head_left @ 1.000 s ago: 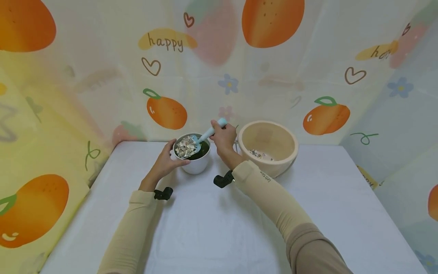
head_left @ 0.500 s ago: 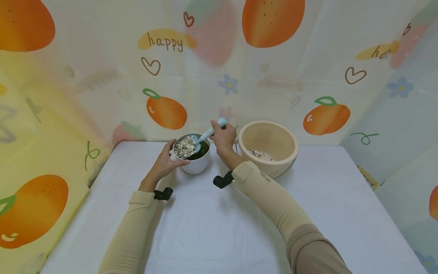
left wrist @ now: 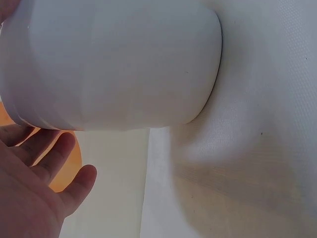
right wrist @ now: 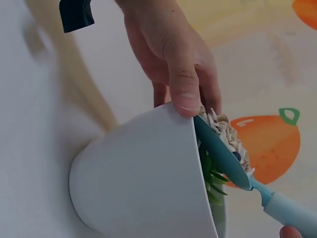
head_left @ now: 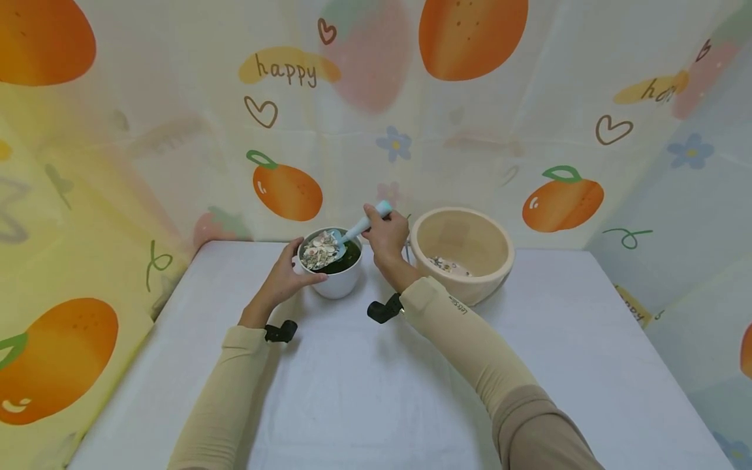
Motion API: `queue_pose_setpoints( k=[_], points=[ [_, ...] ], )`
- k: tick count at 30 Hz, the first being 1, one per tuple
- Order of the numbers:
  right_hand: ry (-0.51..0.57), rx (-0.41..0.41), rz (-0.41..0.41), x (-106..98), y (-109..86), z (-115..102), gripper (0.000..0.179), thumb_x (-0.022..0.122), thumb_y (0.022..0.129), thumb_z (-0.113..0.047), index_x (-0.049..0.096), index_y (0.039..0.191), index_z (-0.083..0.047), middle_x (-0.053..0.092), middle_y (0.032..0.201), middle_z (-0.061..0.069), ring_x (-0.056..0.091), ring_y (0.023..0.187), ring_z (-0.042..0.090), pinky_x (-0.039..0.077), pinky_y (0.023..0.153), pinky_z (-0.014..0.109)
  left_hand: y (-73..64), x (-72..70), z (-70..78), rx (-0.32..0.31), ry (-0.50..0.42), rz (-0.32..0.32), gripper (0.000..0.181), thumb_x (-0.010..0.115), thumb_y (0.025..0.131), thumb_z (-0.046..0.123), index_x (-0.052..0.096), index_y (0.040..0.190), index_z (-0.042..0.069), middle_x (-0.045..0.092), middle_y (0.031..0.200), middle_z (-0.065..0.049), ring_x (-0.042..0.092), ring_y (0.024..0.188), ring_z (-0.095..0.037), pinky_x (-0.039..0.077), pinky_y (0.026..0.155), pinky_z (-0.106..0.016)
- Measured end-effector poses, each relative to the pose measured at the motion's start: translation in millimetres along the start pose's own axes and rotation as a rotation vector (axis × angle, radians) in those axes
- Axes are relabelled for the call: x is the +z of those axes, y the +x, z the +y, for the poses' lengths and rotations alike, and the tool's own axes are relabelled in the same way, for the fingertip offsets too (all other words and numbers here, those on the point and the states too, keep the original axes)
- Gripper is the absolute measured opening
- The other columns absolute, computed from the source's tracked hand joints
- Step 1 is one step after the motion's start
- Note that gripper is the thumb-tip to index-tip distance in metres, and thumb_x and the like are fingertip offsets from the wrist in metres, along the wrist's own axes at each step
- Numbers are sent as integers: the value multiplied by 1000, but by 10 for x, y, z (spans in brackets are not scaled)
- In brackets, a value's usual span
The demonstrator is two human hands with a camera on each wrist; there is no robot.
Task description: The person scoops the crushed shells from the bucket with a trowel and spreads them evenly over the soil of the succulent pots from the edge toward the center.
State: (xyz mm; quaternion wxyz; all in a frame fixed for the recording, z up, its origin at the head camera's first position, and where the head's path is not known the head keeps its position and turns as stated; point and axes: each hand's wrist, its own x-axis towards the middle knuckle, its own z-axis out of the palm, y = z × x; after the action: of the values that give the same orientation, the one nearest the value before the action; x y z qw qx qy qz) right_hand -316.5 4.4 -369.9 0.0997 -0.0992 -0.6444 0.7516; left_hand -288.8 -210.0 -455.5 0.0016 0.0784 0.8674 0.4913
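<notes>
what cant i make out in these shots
Leaves, lower parts: right wrist view, hidden by the white pot.
Bowl, near part of its floor: head view, hidden by its front rim.
Scoop, inside: head view, covered by its load.
Bits in the bowl: head view, too small to identify.
Right grip: right wrist view, mostly cut off by the bottom edge.

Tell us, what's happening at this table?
A person's left hand holds a white pot near its rim, with green leaves inside. The right hand grips a light blue scoop, heaped with pale bits, at the pot's mouth; the heap is not yet tipped out. A beige bowl beside them holds some more bits at its bottom.
</notes>
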Motion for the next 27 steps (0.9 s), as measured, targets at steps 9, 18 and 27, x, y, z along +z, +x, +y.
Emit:
queue_pose_setpoints(
  k=[9, 18, 27],
  points=[
    [31, -17, -2, 11, 17, 13, 26, 72, 89, -23, 68, 95, 2, 64, 83, 9, 65, 63, 12, 59, 78, 44, 29, -28, 13, -36, -4, -46, 111, 81, 77, 34, 9, 156, 6, 18, 161, -18, 20, 148, -35, 22, 118, -56],
    [42, 13, -6, -25, 27, -23, 26, 71, 90, -24, 69, 97, 1, 65, 87, 11, 66, 67, 17, 60, 77, 43, 29, -18, -3, -38, -6, -50, 110, 81, 76, 35, 11, 156, 6, 20, 161, -18, 22, 147, -35, 24, 117, -57],
    [36, 7, 9, -28, 43, -42, 23, 71, 90, -23, 69, 96, -1, 66, 87, 11, 68, 68, 17, 60, 66, 29, 12, -7, 16, -30, -11, -38, 108, 80, 76, 35, 13, 156, 6, 22, 160, -18, 24, 147, -35, 24, 117, -56]
  ],
)
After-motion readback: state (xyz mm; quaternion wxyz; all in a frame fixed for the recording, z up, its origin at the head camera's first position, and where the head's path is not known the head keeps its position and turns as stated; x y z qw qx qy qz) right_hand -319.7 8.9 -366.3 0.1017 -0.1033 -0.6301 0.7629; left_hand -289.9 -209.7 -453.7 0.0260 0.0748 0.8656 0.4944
